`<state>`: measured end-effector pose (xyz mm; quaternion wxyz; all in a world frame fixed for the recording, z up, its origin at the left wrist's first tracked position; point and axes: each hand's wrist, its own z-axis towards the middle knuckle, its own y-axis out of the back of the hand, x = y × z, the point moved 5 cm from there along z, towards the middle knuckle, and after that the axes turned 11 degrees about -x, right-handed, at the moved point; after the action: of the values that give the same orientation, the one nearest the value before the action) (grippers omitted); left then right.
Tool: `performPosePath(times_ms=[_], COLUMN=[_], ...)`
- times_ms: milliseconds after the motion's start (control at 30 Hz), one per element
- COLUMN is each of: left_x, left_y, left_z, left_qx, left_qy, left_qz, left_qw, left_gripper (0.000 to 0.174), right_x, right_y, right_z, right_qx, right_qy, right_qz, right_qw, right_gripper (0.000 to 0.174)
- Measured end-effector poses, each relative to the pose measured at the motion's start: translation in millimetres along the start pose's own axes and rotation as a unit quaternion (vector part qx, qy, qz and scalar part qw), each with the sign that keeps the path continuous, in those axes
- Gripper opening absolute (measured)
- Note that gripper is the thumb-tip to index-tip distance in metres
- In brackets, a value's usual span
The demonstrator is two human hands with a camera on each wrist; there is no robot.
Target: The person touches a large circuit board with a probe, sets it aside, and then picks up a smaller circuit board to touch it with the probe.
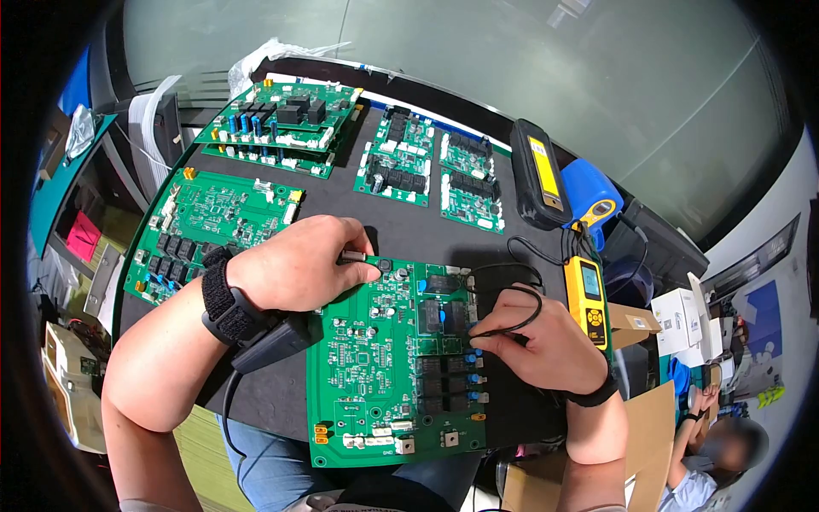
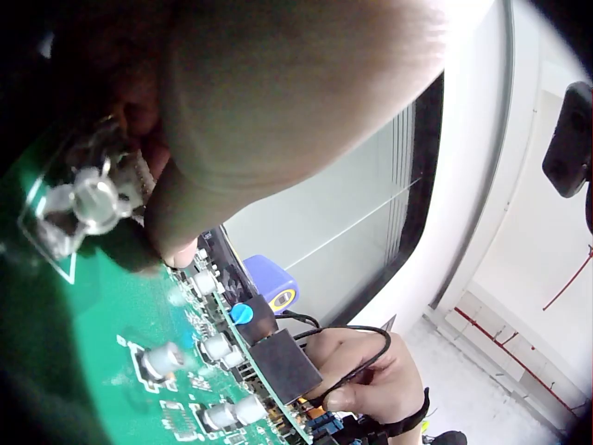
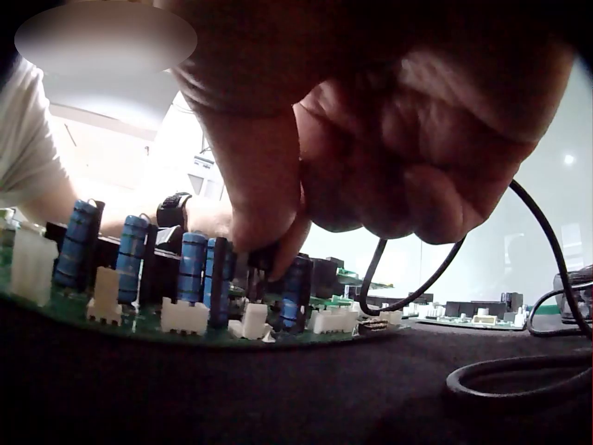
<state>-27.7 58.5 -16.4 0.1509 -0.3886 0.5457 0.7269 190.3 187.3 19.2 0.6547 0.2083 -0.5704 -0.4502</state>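
Note:
A large green circuit board (image 1: 358,367) lies at the near side of the table, with black relays and blue resistors (image 3: 134,258) along its right side. At its far left corner my left hand (image 1: 294,263) grips the board, thumb and finger at a small silvery part (image 1: 353,255) there. My right hand (image 1: 542,341) is over the right edge, thumb and forefinger pinching the end of a thin black cable (image 1: 536,299) down among the resistors. In the right wrist view, a small dark piece (image 3: 263,256) shows between those fingertips; its tip is hidden.
Stacked green boards (image 1: 281,115) and another large board (image 1: 222,213) occupy the left side. Several smaller boards (image 1: 397,158) lie at the back. A black case (image 1: 539,175), a blue device (image 1: 595,194) and a yellow meter (image 1: 587,299) line the right. Another person (image 1: 699,469) is at lower right.

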Motion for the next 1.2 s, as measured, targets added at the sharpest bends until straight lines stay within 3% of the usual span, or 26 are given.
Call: performPosePath(times_ms=[633,1200], left_x=[-0.8,-0.5], left_y=[1.4,0.9], left_z=[-0.5,-0.2], left_qx=[-0.001,0.007], left_qy=[-0.007,-0.01], left_qz=[-0.004,0.0], left_qw=[1.0,1.0], left_gripper=[0.028,0.029], right_x=[1.9,-2.8], right_y=[3.1,1.5], right_z=[-3.1,-2.3], right_qx=[-0.016,-0.002], right_qy=[-0.044,-0.006], right_qz=[-0.004,-0.002], right_qw=[0.999,1.0], right_gripper=[0.007,0.01])
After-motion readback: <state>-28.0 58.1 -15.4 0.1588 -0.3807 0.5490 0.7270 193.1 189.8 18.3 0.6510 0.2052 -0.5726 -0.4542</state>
